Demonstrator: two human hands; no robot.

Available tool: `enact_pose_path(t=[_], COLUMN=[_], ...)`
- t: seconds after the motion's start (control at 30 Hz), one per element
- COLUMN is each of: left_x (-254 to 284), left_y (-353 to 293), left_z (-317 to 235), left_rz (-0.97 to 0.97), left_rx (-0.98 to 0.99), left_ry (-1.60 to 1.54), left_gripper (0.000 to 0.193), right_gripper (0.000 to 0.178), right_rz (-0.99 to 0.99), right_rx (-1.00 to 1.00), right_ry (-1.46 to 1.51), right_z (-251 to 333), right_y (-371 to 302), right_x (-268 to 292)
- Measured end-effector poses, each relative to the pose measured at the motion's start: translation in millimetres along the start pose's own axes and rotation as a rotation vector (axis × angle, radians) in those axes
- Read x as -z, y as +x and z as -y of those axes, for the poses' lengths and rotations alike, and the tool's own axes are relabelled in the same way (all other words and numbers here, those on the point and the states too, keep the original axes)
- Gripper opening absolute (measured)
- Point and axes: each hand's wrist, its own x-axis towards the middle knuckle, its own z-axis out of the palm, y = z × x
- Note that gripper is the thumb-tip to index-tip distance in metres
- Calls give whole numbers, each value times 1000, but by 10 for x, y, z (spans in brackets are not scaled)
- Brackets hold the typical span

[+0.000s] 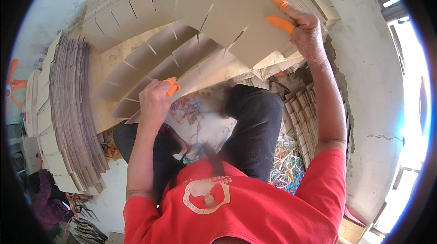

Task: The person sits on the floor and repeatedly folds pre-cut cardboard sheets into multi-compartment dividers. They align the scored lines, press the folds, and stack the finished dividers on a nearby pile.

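My right hand (304,29), with orange finger covers, grips the right end of a slotted cardboard sheet (227,9) and holds it tilted, raised in front of me. Its slots face the lower slotted cardboard dividers (170,57), several of which stand side by side on edge. My left hand (155,98), also with orange covers on its fingertips, is closed on the near edge of those dividers. Its grip partly hides how many it holds. Slots of the raised sheet meet or overlap the lower dividers; I cannot tell how deeply they are joined.
A wooden board (107,103) lies under the dividers. Stacked slotted cardboard (118,9) stands at the back, and a tall cardboard pile (75,107) at the left. Colourful strap scraps (287,162) lie on the floor beside my legs. A wall (373,107) bounds the right; another person (48,194) is at lower left.
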Motion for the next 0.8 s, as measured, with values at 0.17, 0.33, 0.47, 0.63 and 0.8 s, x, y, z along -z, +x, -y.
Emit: enact_pose_path(t=[0.17,0.33,0.47,0.63,0.8], left_x=[-14,13,104,147,-157], left_y=[10,20,145,727,1232], left_z=[20,38,-11,302,848], left_rz=[13,30,54,-165,-8], left_rx=[43,76,68,151,63], left_ry=[-4,-53,-121,-19,218], left_gripper=[18,21,26,37,17], right_gripper=[39,37,38,41,40], right_rz=[55,100,160,115,108], right_rx=[-52,-43,62,-80,-94], right_ry=[-63,-48,-136,-181,-169], right_z=[39,-51,-293,-103,-82], right_y=[10,12,-7,-68,-96], right_x=[-31,-129,-245,-272,-314])
